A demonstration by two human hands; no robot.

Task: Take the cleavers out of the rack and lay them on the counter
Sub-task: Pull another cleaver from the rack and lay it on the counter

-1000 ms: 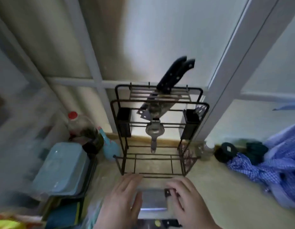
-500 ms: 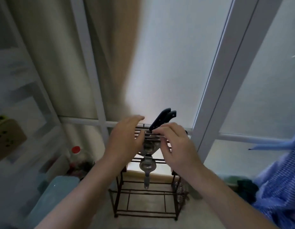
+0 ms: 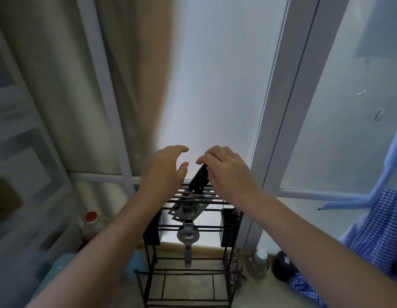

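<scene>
Here both hands are raised over the top of the black wire rack (image 3: 226,283). The left hand (image 3: 165,172) is open — fingers curved, thumb apart, nothing in it — just to the left of the black cleaver handle (image 3: 198,179) that slants up out of the rack's top rails. The right hand (image 3: 226,172) arches over that handle from the right, its fingertips (image 3: 200,161) at the handle's upper end; whether they have actually closed on it cannot be told. The cleaver's blade sits down between the rails, mostly hidden. A metal strainer-like utensil (image 3: 188,235) hangs from a lower bar, and two dark bins (image 3: 228,227) are hooked on the rack's sides, their contents not visible. On the counter (image 3: 255,292) left of the rack stands a red-capped bottle (image 3: 91,227); to the right are a small jar (image 3: 258,263) and blue checked cloth (image 3: 379,236).
</scene>
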